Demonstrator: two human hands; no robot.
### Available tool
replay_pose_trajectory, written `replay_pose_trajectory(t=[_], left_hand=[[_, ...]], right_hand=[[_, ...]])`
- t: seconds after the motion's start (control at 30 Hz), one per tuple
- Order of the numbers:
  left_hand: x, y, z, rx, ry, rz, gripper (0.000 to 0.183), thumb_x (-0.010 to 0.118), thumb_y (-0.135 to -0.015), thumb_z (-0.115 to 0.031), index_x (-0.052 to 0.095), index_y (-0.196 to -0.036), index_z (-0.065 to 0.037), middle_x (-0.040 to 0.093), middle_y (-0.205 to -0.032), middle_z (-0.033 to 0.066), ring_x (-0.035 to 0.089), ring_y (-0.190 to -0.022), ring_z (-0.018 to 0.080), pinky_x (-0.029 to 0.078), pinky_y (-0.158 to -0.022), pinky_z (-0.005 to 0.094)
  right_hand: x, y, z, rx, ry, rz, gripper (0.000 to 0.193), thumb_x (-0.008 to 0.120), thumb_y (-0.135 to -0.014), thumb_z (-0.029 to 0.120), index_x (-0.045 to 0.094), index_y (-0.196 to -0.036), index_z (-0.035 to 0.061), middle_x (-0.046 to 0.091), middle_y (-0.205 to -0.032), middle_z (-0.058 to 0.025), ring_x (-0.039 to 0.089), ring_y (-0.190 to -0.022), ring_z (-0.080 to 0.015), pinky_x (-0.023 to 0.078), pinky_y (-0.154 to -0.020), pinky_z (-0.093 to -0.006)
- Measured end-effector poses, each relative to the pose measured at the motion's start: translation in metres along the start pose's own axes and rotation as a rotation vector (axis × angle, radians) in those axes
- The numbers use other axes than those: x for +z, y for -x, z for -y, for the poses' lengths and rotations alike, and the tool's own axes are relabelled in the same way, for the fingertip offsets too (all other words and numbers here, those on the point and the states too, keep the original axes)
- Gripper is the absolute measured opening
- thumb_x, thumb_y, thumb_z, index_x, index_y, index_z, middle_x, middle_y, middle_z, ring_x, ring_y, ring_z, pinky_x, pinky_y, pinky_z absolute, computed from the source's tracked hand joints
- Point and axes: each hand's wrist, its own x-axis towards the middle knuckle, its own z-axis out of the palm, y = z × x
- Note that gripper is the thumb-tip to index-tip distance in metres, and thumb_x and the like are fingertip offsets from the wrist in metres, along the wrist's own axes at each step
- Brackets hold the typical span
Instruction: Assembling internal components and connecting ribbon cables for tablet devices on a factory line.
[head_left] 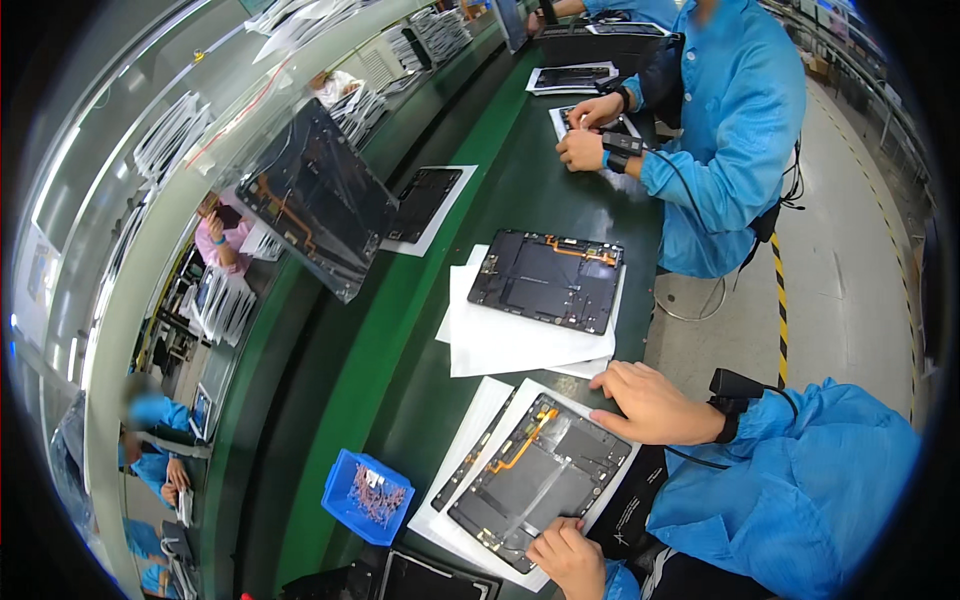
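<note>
A dark tablet housing (pixel 543 483) with an orange ribbon cable lies open side up on white sheets (pixel 440 522) in front of me. My left hand (pixel 568 556) is at its near lower edge, fingers bent together and their tips on the housing; whatever they pinch is too small or hidden. Over the housing's upper right corner, my right hand (pixel 655 402) has its fingers stretched out, with the thumb close to the corner. It holds nothing. Partly under the upper sheet, another dark panel (pixel 470 465) shows along the left side.
A blue bin (pixel 367 496) of small pinkish parts stands left of the housing. Beyond lies another tablet housing (pixel 547 280) on white paper. A film-wrapped panel (pixel 318 200) stands tilted at the rail. Across the green bench (pixel 400 350), a co-worker's hands (pixel 590 130) handle a device.
</note>
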Motion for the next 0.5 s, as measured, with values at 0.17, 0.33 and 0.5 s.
replay_pose_trajectory(t=[0.17,0.33,0.5], left_hand=[[0.005,0.0,-0.012,0.027,0.033,-0.05,0.012,0.063,-0.084,0.001,0.063,-0.095,-0.006,0.062,-0.097,0.0129,0.055,-0.085,0.0342,0.043,-0.082,0.0479],[0.013,0.003,-0.006,-0.031,0.076,-0.13,0.012,0.066,-0.086,0.002,0.064,-0.096,-0.005,0.063,-0.099,0.014,0.056,-0.086,0.0342,0.043,-0.082,0.0481],[0.021,0.004,-0.011,-0.014,0.17,-0.358,0.014,0.074,-0.087,-0.004,0.068,-0.099,-0.008,0.064,-0.103,0.0112,0.059,-0.091,0.0335,0.047,-0.082,0.0479]], right_hand=[[0.002,0.002,-0.006,0.002,0.158,0.196,0.029,0.067,-0.097,0.035,0.063,-0.098,0.0066,0.061,-0.089,-0.0103,0.06,-0.084,-0.0286,0.04,-0.08,-0.0373],[0.014,-0.012,0.009,-0.117,0.089,0.142,0.022,0.063,-0.101,0.028,0.059,-0.099,0.0057,0.059,-0.095,-0.0112,0.06,-0.084,-0.0305,0.043,-0.079,-0.0409],[-0.01,-0.028,0.026,-0.111,-0.423,0.027,0.017,0.059,-0.104,0.018,0.057,-0.105,0.0016,0.065,-0.11,-0.0118,0.067,-0.085,-0.0318,0.052,-0.074,-0.0394]])
